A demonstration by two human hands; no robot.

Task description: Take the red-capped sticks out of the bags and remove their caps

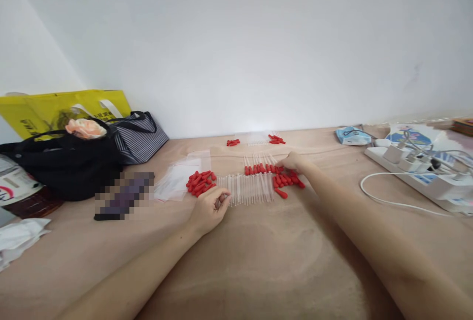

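Observation:
A row of clear, thin dropper tubes [246, 191] lies side by side on the wooden table. My left hand [210, 209] rests at the row's left end, its fingers curled in; whatever they hold is hidden. Beside it is a heap of red rubber bulbs [199, 182]. Beyond the tubes, several droppers fitted with red bulbs [258, 168] lie in a line, tips pointing away. My right hand [293, 162] reaches that line's right end, fingertips closed at a red-bulbed dropper and partly hidden. More loose red bulbs [284, 180] lie just below this hand.
Clear plastic bags [181, 175] lie left of the bulbs. Near the wall is a small bag of tubes [253, 138] between red bulbs. Dark and striped bags [138, 138] stand left. A power strip [417, 177] with a white cable [364, 189] and a blue mask [353, 136] lie right.

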